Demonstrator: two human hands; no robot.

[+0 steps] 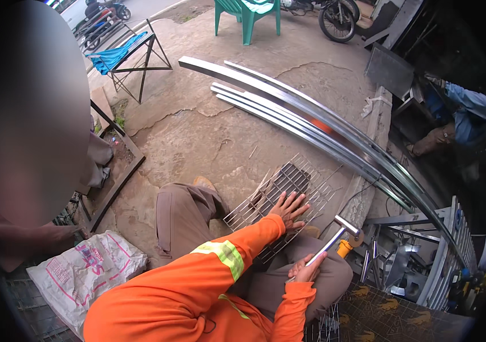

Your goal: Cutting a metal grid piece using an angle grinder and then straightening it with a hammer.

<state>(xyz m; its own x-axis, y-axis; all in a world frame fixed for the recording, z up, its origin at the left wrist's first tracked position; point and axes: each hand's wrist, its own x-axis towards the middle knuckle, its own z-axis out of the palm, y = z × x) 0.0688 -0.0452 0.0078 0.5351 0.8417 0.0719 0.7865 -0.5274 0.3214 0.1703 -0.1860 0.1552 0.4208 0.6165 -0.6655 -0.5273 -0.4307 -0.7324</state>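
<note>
My left hand lies with spread fingers on a metal wire grid, whose loose rod ends stick out along its edges. Beneath the far part of the grid is a dark block; its material I cannot make out. In my right hand is a shiny metal hammer, gripped by the handle, its head raised over my right knee and to the right of the grid. Both my arms are in orange sleeves, and the grid sits in front of my bent legs.
Long metal bars stretch across the ground ahead and to the right. A white sack lies at the left, near a black metal frame and a seated person. At the right are a metal rack and another person's blue sleeve.
</note>
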